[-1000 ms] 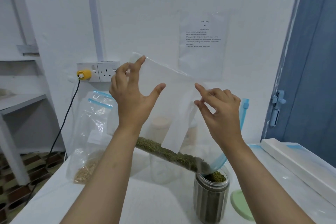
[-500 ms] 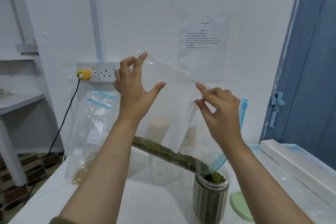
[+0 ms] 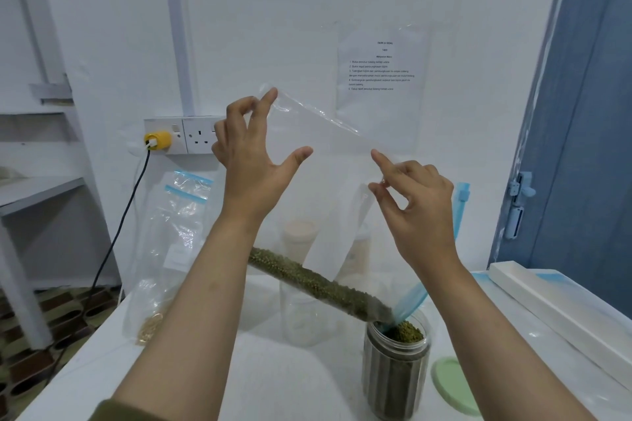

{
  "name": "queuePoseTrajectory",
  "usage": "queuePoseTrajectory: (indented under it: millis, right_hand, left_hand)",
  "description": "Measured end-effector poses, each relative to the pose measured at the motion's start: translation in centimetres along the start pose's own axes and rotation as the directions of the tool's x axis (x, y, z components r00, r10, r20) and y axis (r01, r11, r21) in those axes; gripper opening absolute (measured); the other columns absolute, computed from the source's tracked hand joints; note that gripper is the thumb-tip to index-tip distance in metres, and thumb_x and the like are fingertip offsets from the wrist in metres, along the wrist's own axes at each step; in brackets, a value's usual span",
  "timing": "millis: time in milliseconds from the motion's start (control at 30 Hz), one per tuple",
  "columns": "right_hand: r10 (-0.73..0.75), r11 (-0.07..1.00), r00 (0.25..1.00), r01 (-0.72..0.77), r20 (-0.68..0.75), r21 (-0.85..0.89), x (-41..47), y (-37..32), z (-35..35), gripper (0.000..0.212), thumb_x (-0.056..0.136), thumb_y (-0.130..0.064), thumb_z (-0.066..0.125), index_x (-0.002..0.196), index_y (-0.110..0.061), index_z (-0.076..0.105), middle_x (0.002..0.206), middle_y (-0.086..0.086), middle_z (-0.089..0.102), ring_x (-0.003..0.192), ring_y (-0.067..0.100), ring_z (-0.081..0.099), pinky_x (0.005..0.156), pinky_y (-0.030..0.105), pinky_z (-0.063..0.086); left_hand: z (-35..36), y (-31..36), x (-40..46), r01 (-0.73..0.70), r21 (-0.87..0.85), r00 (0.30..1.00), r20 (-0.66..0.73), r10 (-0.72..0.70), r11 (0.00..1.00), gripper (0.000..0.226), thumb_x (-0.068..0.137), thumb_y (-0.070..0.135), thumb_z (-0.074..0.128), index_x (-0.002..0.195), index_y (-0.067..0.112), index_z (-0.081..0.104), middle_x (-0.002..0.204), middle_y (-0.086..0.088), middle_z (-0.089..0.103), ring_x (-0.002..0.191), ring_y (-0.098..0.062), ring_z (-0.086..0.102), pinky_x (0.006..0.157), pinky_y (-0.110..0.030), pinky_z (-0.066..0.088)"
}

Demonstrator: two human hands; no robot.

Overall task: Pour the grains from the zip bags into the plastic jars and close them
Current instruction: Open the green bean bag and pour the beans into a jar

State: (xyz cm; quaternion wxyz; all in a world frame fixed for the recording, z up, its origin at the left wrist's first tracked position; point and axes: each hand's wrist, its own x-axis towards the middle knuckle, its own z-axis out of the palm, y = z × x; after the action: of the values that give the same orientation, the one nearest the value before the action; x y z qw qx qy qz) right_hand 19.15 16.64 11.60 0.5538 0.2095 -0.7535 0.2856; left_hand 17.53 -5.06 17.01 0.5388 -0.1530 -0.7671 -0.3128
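Fingers of left hand (image 3: 251, 161) pinch the upper left corner of the clear zip bag (image 3: 328, 161) between fingertips, thumb stretched out apart to the right. Fingers of right hand (image 3: 415, 202) pinch the bag's upper right edge, index extended, the others curled. Bag held up in front of the wall, tilted, blue zipper mouth (image 3: 410, 306) pointing down into the open plastic jar (image 3: 395, 376). Green grains (image 3: 318, 284) lie in a band along the bag's low edge, sloping down to the right toward the mouth. Jar stands upright on the white table (image 3: 273, 383), filled nearly to the rim with green grains.

Green lid (image 3: 451, 383) lies flat on the table just right of the jar, apart from it. Behind the held bag: an empty clear jar (image 3: 301, 314) and two jars with pale contents, seen only through the plastic. Second zip bag (image 3: 171, 249) with yellowish grains at its bottom stands at the table's left, against the wall. Wall socket with yellow plug (image 3: 155, 140) above it; printed sheet (image 3: 379, 79) on the wall.
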Motion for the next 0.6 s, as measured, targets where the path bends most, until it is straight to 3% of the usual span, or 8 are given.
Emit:
queuePoseTrajectory:
  millis: [100,200,600]
  right_hand:
    - [0.001,1.000,1.000,-0.001,0.005,0.030,0.2,0.1,-0.3,0.040,0.091,-0.018,0.066,0.131,-0.020,0.064,0.089,-0.003,0.065,0.085,0.019,0.055,0.080,0.048,0.043]
    - [0.005,0.999,1.000,-0.005,0.006,0.037,0.3,0.1,-0.6,0.040,0.090,-0.019,0.065,0.131,-0.021,0.064,0.088,-0.004,0.064,0.084,0.020,0.056,0.079,0.053,0.045]
    - [0.044,0.996,0.998,-0.047,0.047,0.072,0.1,0.0,-1.1,0.042,0.091,-0.018,0.067,0.133,-0.022,0.062,0.089,-0.006,0.063,0.086,0.018,0.054,0.081,0.054,0.045]
  left_hand:
    - [-0.1,0.1,0.2,-0.013,0.007,1.000,0.004,0.013,1.000,0.080,0.078,0.049,0.074,0.148,0.028,0.040,0.135,-0.002,0.036,0.122,-0.021,0.038,0.095,-0.015,0.015]
    - [-0.1,0.3,0.3,-0.018,0.002,1.000,0.000,0.018,1.000,0.080,0.077,0.049,0.074,0.147,0.028,0.041,0.135,-0.002,0.036,0.123,-0.022,0.039,0.096,-0.025,0.020]
    - [-0.1,0.7,0.2,-0.023,0.006,1.000,0.005,0.023,1.000,0.079,0.078,0.051,0.071,0.147,0.028,0.042,0.135,-0.003,0.038,0.123,-0.022,0.038,0.096,-0.030,0.023]
